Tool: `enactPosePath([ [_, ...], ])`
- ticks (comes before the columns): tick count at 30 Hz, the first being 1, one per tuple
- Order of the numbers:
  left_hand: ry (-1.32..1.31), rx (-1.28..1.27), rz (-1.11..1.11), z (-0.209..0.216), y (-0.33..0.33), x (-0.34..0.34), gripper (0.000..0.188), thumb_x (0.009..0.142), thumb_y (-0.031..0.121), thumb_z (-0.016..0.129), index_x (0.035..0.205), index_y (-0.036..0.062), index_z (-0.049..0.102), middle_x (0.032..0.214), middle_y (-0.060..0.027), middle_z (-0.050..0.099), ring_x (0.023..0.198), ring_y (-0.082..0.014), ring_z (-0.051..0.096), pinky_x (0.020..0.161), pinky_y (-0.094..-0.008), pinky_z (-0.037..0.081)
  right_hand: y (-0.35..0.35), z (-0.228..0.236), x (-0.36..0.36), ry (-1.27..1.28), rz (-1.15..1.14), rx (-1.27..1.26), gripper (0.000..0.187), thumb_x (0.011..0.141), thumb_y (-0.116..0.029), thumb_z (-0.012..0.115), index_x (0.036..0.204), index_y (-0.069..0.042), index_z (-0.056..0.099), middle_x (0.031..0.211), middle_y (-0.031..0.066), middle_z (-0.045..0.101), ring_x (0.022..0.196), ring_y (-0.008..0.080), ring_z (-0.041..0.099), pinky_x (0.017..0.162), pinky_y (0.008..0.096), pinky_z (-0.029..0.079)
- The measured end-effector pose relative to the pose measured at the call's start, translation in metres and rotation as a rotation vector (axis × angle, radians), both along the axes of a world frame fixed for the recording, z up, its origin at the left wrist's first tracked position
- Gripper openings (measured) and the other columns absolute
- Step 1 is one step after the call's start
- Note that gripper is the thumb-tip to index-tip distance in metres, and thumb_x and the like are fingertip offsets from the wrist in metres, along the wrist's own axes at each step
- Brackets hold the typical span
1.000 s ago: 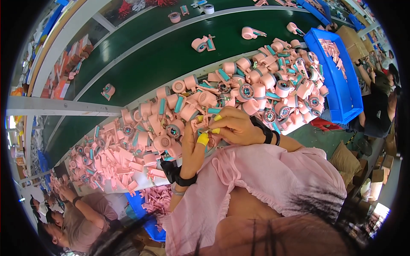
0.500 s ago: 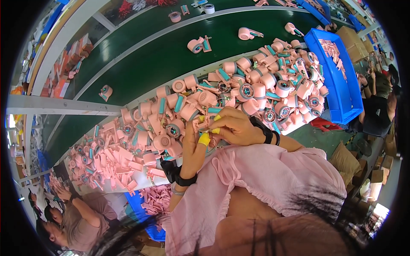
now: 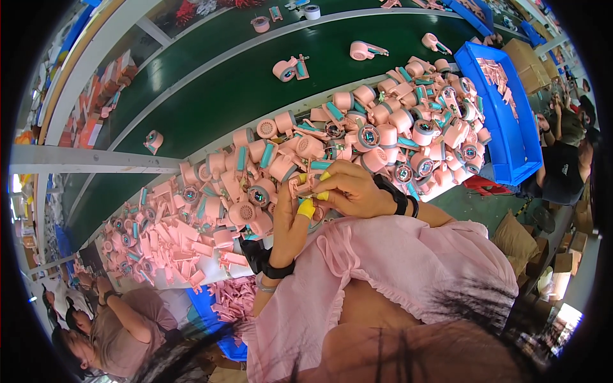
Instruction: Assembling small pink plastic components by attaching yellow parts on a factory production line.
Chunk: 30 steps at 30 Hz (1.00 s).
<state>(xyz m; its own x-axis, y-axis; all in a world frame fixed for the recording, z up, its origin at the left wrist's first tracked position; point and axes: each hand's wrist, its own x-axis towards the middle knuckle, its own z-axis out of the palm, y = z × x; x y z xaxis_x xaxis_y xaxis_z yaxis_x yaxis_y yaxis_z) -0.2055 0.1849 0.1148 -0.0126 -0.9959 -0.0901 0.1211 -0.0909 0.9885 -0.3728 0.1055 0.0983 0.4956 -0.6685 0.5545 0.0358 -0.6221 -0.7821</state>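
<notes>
My left hand (image 3: 290, 217) and my right hand (image 3: 351, 190) meet at the near edge of the heap, with yellow covers on some fingertips. Pinched between them is a small pink plastic part (image 3: 302, 187); the fingers hide much of it. Both hands are closed around this part, thumbs close together. Just beyond and beside them lie pink handheld-fan bodies (image 3: 310, 147), round with grey rims, many with teal cylinders (image 3: 269, 155) in their handles. One fan body with its open round end showing (image 3: 259, 195) lies beside my left hand.
A green conveyor belt (image 3: 211, 96) runs behind the heap, carrying several spaced fan bodies (image 3: 285, 70). At the right stands a blue bin (image 3: 518, 137) with pink parts. Another blue bin (image 3: 207, 306) of pink pieces sits below the table. A co-worker (image 3: 128, 325) works at the left.
The fan bodies on the belt have shifted slightly to the left. The co-worker's arms at the left have moved. My hands hold almost the same pose around the pink part.
</notes>
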Motion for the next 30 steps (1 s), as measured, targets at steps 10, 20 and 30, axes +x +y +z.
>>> enactPosePath([
  [10, 0.102, 0.023, 0.081, 0.0078, -0.0012, -0.0049, 0.039, 0.090, -0.002, 0.040, 0.129, -0.0006, 0.039, 0.104, -0.0075, 0.056, 0.070, -0.0084, 0.053, 0.059, -0.0215, 0.045, 0.0007, 0.0006, -0.0001, -0.016, 0.016, 0.026, 0.018, 0.076, -0.001, 0.069, 0.093, -0.007, 0.067, 0.083, 0.0072, 0.058, 0.073, 0.0237, 0.057, 0.064, 0.0324, 0.046],
  [20, 0.111, 0.024, 0.066, 0.0042, 0.0000, -0.0043, 0.038, 0.090, -0.002, 0.040, 0.128, -0.0005, 0.040, 0.103, -0.0085, 0.057, 0.068, -0.0097, 0.055, 0.058, -0.0225, 0.046, 0.0017, 0.0014, -0.0004, 0.001, 0.024, 0.062, 0.017, 0.077, -0.001, 0.069, 0.093, -0.006, 0.067, 0.082, 0.0071, 0.058, 0.072, 0.0235, 0.056, 0.063, 0.0323, 0.045],
  [30, 0.187, 0.065, 0.072, 0.0053, 0.0015, -0.0064, 0.037, 0.091, -0.001, 0.041, 0.128, 0.0005, 0.039, 0.097, -0.0078, 0.057, 0.067, -0.0104, 0.055, 0.059, -0.0238, 0.046, 0.0022, 0.0017, -0.0032, -0.011, 0.025, 0.126, 0.019, 0.077, 0.001, 0.067, 0.095, -0.007, 0.068, 0.083, 0.0067, 0.058, 0.074, 0.0236, 0.057, 0.064, 0.0320, 0.045],
])
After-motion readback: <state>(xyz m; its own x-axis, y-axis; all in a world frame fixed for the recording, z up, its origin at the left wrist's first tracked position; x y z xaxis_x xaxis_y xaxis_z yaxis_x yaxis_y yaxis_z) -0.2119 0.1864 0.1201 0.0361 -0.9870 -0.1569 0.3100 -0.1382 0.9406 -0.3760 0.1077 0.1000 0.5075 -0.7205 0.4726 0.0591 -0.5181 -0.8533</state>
